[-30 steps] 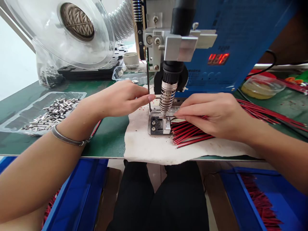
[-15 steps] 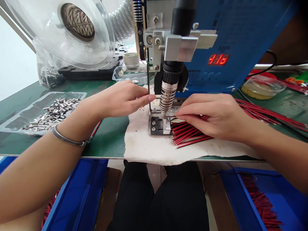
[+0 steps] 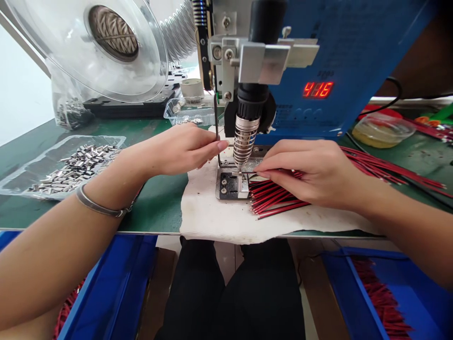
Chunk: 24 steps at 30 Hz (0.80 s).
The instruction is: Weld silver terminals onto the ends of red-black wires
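My right hand [image 3: 307, 167] pinches a thin wire [image 3: 250, 173] between thumb and forefinger. Its end reaches a small metal piece on the white block of the fixture [image 3: 242, 186], right under the tip of the soldering iron [image 3: 245, 141] with its coiled sleeve. My left hand [image 3: 193, 148] is closed beside the upright rod left of the iron; what its fingertips hold, if anything, is hidden. Below my right hand, a bundle of red-and-black wires [image 3: 272, 198] lies with its cut ends toward the fixture.
A clear tray of small metal connectors [image 3: 76, 167] sits left on the green table [image 3: 159, 198]. Behind stands the blue soldering machine [image 3: 318, 56] with a red display, beside a large clear reel [image 3: 74, 47]. Cloth [image 3: 215, 222] lies under the fixture. Blue bins [image 3: 417, 293] holding wires flank my legs.
Both hands keep nearly the same place and grip. The whole view has shifted slightly, and the red display's digits read differently.
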Motion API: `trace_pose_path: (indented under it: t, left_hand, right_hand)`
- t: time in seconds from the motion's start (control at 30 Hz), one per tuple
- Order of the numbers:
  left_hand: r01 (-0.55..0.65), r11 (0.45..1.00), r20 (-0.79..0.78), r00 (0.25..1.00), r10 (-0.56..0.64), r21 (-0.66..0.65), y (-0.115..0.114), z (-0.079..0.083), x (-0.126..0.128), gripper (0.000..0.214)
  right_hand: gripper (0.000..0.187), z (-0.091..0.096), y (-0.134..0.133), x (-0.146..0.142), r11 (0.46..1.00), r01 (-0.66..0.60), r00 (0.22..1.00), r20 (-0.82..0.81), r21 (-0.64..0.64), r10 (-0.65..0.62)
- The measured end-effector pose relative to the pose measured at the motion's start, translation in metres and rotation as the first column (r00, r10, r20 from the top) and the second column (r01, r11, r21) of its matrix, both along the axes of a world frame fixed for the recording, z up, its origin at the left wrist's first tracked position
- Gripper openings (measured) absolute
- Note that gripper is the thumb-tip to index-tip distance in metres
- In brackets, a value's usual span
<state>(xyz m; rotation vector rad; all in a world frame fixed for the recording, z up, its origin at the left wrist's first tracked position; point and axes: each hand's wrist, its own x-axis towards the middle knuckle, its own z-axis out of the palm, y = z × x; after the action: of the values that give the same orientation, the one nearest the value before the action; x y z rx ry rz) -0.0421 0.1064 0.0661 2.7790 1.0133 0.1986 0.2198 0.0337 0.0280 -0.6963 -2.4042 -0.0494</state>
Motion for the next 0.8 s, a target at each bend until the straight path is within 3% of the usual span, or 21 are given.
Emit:
trace_pose_path:
  t: [0.53, 0.8]
  left_hand:
    - [0.014, 0.998, -0.002, 1.0, -0.014, 0.061, 0.0031, -0.0016, -0.0018, 0.047]
    - [-0.1, 0.986, -0.115, 0.987, 0.115, 0.13, -0.0052, 0.006, -0.0026, 0.052]
  right_hand:
    - [0.018, 0.0001, 0.0002, 0.0003, 1.0, 0.013, 1.0, -0.008, -0.025, -0.014]
    - [0.016, 0.0008, -0.0019, -0.0007, 1.0, 0.025, 0.998, -0.063, 0.009, -0.025]
